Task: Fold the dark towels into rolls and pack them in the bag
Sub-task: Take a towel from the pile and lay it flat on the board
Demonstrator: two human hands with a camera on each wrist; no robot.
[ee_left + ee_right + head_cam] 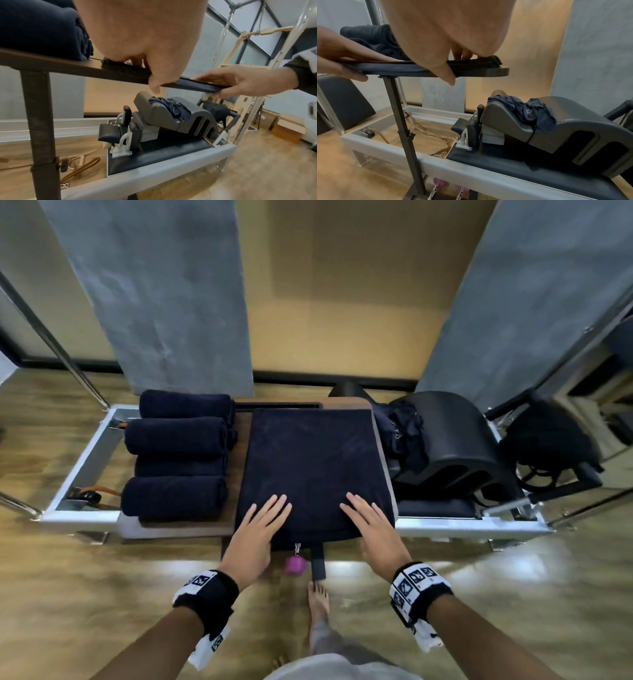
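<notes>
A dark navy towel (315, 460) lies folded flat on a small brown table (178, 530), its near edge hanging a little over the front. My left hand (263, 522) and right hand (370, 518) lie on that near edge, fingers straight on top and thumbs down over the front. The wrist views show the same towel edge (197, 86) (393, 67) under the fingers. Several rolled dark towels (174, 440) (39, 29) are stacked on the table's left half. A black bag (548, 440) sits at the far right.
The table stands over a silver reformer frame (82, 515). A grey arc barrel (455, 433) with a crumpled dark cloth (400, 429) (530, 109) on it sits to the right. A pink dumbbell (294, 564) and my bare foot (318, 597) are on the wooden floor below.
</notes>
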